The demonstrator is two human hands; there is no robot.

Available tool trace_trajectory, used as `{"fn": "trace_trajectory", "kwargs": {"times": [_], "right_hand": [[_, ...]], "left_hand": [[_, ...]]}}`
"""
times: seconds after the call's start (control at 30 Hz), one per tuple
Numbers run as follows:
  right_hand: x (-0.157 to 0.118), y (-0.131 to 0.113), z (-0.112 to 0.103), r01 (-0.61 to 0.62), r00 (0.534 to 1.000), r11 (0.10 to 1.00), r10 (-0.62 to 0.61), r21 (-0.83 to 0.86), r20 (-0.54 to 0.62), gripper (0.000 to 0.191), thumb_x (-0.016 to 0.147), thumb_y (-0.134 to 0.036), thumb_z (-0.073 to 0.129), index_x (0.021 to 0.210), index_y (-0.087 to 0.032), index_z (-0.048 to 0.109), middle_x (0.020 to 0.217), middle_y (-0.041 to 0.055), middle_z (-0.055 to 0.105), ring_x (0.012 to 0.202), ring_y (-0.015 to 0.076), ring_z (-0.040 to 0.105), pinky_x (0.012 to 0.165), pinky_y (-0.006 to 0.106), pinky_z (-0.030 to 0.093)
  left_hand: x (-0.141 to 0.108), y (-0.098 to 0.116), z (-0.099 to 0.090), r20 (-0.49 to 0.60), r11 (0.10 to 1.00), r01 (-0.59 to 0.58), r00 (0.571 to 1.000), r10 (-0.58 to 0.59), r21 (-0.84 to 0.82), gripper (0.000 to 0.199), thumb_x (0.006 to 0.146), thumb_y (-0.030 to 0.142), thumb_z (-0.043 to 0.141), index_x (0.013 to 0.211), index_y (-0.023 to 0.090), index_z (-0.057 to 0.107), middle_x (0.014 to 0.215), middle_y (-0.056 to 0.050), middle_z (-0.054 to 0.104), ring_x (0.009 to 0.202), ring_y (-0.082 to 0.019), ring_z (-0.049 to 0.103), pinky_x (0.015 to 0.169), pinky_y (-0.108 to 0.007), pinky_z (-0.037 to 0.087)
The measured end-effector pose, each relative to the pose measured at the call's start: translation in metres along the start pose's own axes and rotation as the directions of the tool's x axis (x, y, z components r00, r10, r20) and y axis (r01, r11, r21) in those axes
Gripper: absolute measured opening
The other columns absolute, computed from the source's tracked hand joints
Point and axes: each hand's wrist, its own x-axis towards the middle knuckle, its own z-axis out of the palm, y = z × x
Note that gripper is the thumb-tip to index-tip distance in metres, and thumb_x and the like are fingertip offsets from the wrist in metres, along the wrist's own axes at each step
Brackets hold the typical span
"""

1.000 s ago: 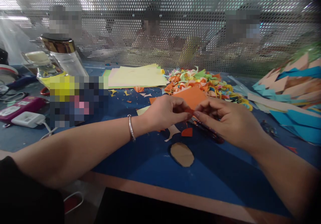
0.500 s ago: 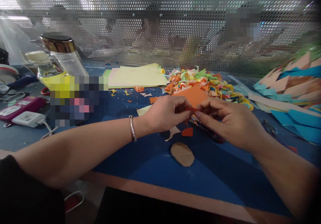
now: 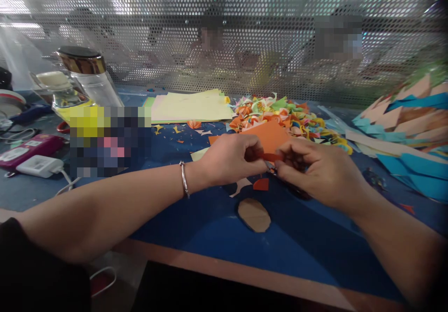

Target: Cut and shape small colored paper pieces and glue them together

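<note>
Fingers of the left hand point(image 3: 231, 159) and right hand point(image 3: 315, 174) appear to pinch a small orange paper piece point(image 3: 270, 156) between them, just in front of an orange sheet point(image 3: 269, 135). Compared with half a second ago, the two hands' fingertips stand slightly farther apart, so the grip seems mid-adjustment. The piece's outline blends into the sheet, its ends are covered, and a dark object point(image 3: 299, 192) beneath the right hand is mostly hidden.
</note>
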Motion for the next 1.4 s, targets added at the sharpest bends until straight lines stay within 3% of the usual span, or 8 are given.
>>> {"fn": "trace_trajectory", "kwargs": {"times": [0.3, 0.43, 0.6, 1.0, 1.27, 1.33, 1.4], "right_hand": [[0.001, -0.001, 0.000, -0.014, 0.999, 1.000, 0.014, 0.018, 0.029, 0.015, 0.080, -0.035, 0.065, 0.070, -0.024, 0.061, 0.050, -0.0037, 0.052, 0.042, 0.0113, 0.043, 0.042, 0.027, 0.034], [0.001, 0.001, 0.002, 0.006, 0.998, 1.000, -0.007, 0.010, 0.055, 0.018, 0.083, -0.038, 0.065, 0.071, -0.024, 0.062, 0.051, -0.0041, 0.051, 0.043, 0.0117, 0.043, 0.044, 0.028, 0.032], [0.000, 0.002, 0.002, 0.011, 0.998, 1.000, -0.011, 0.004, 0.054, 0.019, 0.083, -0.038, 0.065, 0.071, -0.024, 0.061, 0.053, -0.0032, 0.053, 0.046, 0.0118, 0.045, 0.046, 0.027, 0.034], [0.001, -0.001, 0.000, 0.023, 0.999, 1.000, -0.023, -0.012, 0.030, 0.012, 0.080, -0.031, 0.066, 0.070, -0.025, 0.062, 0.050, -0.0038, 0.054, 0.043, 0.0108, 0.044, 0.042, 0.027, 0.031], [-0.001, 0.004, -0.005, -0.062, 0.998, 0.998, 0.062, 0.014, 0.027, 0.018, 0.087, -0.039, 0.066, 0.077, -0.024, 0.065, 0.055, -0.0003, 0.060, 0.045, 0.0148, 0.052, 0.044, 0.030, 0.039], [0.000, 0.003, -0.005, -0.050, 0.998, 0.999, 0.049, 0.021, 0.027, 0.018, 0.087, -0.040, 0.066, 0.077, -0.025, 0.064, 0.054, -0.0003, 0.059, 0.045, 0.0156, 0.052, 0.044, 0.031, 0.040], [0.000, 0.000, -0.004, -0.024, 1.000, 0.999, 0.024, 0.022, 0.020, 0.019, 0.088, -0.041, 0.067, 0.078, -0.025, 0.064, 0.054, -0.0001, 0.059, 0.045, 0.0165, 0.052, 0.045, 0.032, 0.041]], "left_hand": [[-0.001, 0.000, -0.006, 0.043, 0.995, 0.038, 0.998, -0.034, -0.090, 0.014, 0.079, 0.025, 0.068, 0.091, 0.018, 0.067, 0.091, -0.004, 0.075, 0.071, -0.011, 0.063, 0.065, -0.026, 0.048], [-0.002, 0.002, 0.001, 0.035, 0.996, -0.015, 0.999, 0.018, -0.085, 0.008, 0.083, 0.016, 0.063, 0.088, 0.018, 0.069, 0.084, -0.002, 0.074, 0.071, -0.011, 0.064, 0.066, -0.024, 0.048], [-0.001, -0.001, 0.005, 0.013, 0.996, -0.024, 1.000, 0.025, -0.080, 0.005, 0.086, 0.018, 0.065, 0.088, 0.018, 0.070, 0.081, -0.001, 0.073, 0.071, -0.011, 0.064, 0.068, -0.024, 0.048], [0.000, -0.001, 0.000, 0.026, 0.991, -0.034, 0.999, 0.037, -0.133, 0.004, 0.083, 0.014, 0.068, 0.084, 0.018, 0.069, 0.080, -0.001, 0.075, 0.073, -0.011, 0.067, 0.072, -0.025, 0.051], [0.005, -0.009, -0.004, 0.012, 0.964, 0.091, 0.996, -0.090, -0.249, 0.006, 0.081, 0.018, 0.074, 0.082, 0.018, 0.068, 0.075, 0.001, 0.072, 0.068, -0.009, 0.064, 0.065, -0.023, 0.051], [0.006, -0.008, -0.002, 0.042, 0.914, 0.167, 0.986, -0.163, -0.369, 0.011, 0.079, 0.016, 0.076, 0.082, 0.018, 0.066, 0.072, 0.001, 0.071, 0.067, -0.008, 0.066, 0.066, -0.023, 0.052], [0.006, -0.004, 0.001, 0.106, 0.799, 0.285, 0.957, -0.271, -0.529, 0.017, 0.079, 0.012, 0.078, 0.083, 0.018, 0.062, 0.069, 0.002, 0.071, 0.066, -0.009, 0.069, 0.068, -0.024, 0.055]]}}
